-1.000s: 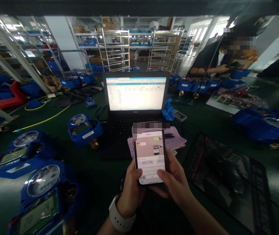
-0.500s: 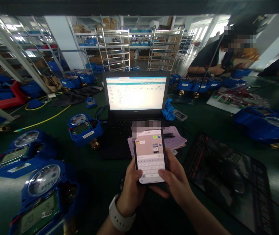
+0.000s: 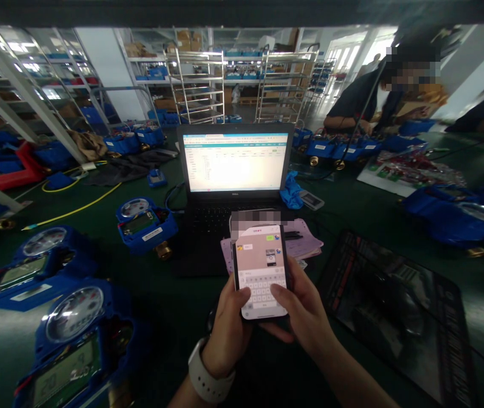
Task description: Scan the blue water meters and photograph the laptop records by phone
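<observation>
Phone (image 3: 261, 269) upright between both hands, left hand (image 3: 228, 323) and right hand (image 3: 304, 314) grip holding it, thumbs on screen

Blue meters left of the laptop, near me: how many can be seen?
3 clear: one beside the laptop, one further left, one nearest at the bottom left. More blue ones lie behind, too blurred to count.

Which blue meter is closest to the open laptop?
The small blue meter just left of the laptop, brass fitting pointing down. The other meters lie farther out.
</observation>
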Action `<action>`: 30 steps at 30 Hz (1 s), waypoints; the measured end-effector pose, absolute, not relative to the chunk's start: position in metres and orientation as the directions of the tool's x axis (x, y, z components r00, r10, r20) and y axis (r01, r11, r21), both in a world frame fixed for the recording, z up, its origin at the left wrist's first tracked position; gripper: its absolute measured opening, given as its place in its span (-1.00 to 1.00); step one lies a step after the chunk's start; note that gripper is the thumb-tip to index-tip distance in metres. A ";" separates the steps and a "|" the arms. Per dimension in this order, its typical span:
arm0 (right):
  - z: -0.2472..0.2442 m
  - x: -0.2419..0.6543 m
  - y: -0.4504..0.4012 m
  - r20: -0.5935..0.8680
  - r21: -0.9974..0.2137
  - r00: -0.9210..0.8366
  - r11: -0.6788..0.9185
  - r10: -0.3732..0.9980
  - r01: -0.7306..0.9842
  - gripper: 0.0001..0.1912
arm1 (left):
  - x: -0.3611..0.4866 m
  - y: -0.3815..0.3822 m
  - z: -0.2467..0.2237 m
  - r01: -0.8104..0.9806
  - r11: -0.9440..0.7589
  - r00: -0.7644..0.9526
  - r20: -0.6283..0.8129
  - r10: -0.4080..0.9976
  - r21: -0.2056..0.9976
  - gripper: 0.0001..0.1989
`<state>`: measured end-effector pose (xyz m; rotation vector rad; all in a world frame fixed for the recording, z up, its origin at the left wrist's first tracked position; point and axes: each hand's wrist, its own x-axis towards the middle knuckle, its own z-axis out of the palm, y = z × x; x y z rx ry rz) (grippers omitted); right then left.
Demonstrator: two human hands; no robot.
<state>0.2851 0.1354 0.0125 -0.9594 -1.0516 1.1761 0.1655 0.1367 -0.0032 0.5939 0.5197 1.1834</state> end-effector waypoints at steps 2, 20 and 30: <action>0.013 0.285 0.136 0.127 -0.962 0.071 0.140 0.989 -0.236 -0.64 | 0.165 0.136 -0.005 -0.706 0.253 0.312 -0.030 0.950 0.662 -0.59; 0.022 0.287 0.135 0.181 -0.967 0.021 0.181 0.983 -0.176 -0.50 | 0.165 0.138 -0.004 -0.760 0.207 0.272 0.013 0.962 0.616 -0.66; 0.022 0.286 0.134 0.182 -0.961 0.026 0.183 0.983 -0.209 -0.49 | 0.165 0.140 -0.004 -0.753 0.231 0.287 -0.008 0.958 0.616 -0.64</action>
